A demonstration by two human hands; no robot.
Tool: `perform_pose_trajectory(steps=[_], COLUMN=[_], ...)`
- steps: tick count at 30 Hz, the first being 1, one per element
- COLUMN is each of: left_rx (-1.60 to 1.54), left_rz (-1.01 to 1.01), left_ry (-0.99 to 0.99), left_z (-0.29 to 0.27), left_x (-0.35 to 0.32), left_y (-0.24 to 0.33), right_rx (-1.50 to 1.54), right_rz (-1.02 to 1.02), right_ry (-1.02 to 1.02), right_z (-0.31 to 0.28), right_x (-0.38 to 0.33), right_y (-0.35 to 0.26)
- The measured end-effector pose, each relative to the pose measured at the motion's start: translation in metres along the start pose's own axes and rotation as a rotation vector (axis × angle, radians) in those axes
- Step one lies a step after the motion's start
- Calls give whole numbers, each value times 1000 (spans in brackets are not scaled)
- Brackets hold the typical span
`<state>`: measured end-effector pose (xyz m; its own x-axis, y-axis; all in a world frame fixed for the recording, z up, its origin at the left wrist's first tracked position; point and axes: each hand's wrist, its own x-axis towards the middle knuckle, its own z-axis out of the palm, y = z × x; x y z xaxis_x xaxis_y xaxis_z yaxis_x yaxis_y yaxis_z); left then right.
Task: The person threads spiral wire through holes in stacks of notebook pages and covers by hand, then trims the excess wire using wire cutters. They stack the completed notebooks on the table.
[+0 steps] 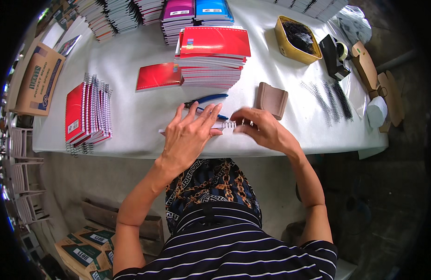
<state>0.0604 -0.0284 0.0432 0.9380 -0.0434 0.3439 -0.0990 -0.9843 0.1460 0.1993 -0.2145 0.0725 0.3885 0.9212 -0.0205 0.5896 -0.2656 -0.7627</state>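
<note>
A small notebook [220, 125], mostly covered by my left hand, lies near the table's front edge. My left hand [183, 135] grips it from above, fingers reaching over the far side and thumb toward the near side. Out of the notebook's right end sticks a wire coil [230, 124]. The fingers of my right hand [263, 127] are closed in a pinch at the coil's outer end; the fingertips are partly hidden. Just beyond my left fingers rests a pair of blue-handled pliers [210, 99]. A brown folded pad [272, 101] lies beyond my right hand.
Red notebooks are stacked [215, 44] at the centre back, beside a single red cover [158, 76]. At left, a pile of notebooks [87, 112] has coils protruding. Loose coils [334, 102], a yellow tub [297, 39] and a black tape dispenser [334, 58] occupy the right.
</note>
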Motion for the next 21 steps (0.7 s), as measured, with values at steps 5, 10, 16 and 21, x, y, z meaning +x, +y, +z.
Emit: perform_pose_trajectory(steps=[5, 10, 16, 21], left_rx=[-40, -81, -157, -150], left_rz=[53, 43, 116, 86], left_ry=[53, -58, -409, -100], left_z=[0, 1, -22, -20], left_x=[5, 4, 2, -1], left_y=[6, 4, -2, -9], right_rx=[-270, -233, -621, -55], right_rz=[-151, -43, -71, 145], right_ry=[167, 48, 157, -73], right_z=[15, 22, -52, -76], right_x=[-5, -8, -18, -9], right_y=[-8, -19, 41, 48])
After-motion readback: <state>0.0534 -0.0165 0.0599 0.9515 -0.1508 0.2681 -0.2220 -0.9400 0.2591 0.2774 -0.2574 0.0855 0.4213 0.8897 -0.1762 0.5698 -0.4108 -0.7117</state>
